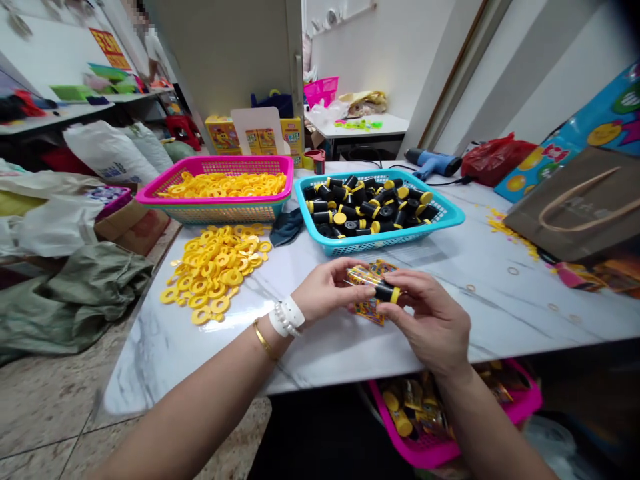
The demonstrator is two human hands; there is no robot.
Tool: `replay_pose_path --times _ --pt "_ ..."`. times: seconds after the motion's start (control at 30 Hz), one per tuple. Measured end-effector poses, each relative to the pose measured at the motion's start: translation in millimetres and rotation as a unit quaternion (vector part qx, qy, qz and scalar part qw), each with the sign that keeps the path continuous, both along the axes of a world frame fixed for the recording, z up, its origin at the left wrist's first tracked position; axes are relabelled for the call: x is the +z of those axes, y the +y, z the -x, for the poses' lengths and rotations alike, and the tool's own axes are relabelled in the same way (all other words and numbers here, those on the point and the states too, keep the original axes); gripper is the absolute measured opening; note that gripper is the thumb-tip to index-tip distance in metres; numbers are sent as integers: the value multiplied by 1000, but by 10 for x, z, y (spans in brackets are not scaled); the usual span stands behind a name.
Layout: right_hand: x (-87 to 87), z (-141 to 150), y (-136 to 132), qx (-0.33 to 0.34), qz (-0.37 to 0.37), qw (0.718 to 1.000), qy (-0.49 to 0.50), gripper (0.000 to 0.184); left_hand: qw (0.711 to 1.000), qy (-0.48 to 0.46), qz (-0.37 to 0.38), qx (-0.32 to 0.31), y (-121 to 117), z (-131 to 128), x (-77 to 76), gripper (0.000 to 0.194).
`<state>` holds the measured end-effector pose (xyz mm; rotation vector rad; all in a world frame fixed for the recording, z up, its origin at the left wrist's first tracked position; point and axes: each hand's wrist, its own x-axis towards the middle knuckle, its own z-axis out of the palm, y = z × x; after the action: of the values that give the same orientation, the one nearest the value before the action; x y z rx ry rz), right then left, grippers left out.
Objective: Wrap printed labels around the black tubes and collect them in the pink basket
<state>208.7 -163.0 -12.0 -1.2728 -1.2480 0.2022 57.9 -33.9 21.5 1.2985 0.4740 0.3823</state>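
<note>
Between my hands is a small black cylinder with a yellow cap [385, 291]. My right hand [437, 317] pinches it near the capped end with thumb and fingers. My left hand [323, 288] is closed on a shiny printed wrapper [361, 276] at the cylinder's other end; how far the two overlap I cannot tell. More colourful printed wrappers [369, 311] lie on the table beneath my hands. Just beyond, a blue basket [327, 247] holds many similar black cylinders with yellow caps. Loose yellow rings [213, 270] are heaped left of my left hand.
A pink-rimmed basket [215, 201] of yellow rings stands at the back left, with a dark cloth [286, 228] beside it. A blue heat gun [433, 163] lies behind. At right stands a brown paper bag [575, 207]. A pink basket [400, 443] sits below the table edge.
</note>
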Motion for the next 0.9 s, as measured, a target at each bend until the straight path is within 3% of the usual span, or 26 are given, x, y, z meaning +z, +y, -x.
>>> replay_pose_path --times 0.13,0.37,0.53,0.73,0.9 --pt "38 -4 -81 14 33 999 -23 41 999 -16 24 -19 59 13 -47 41" --pt "6 1 -188 35 44 998 20 46 997 -4 -10 -73 41 22 -11 45" --pt "-89 20 -48 10 34 992 -125 39 997 32 -36 -62 19 -9 -93 40" --pt "-118 10 24 -16 13 994 -111 41 996 67 -7 -58 163 84 19 53" --pt "-148 -24 -7 -24 2 993 -118 39 997 51 -15 -58 206 79 -4 42"
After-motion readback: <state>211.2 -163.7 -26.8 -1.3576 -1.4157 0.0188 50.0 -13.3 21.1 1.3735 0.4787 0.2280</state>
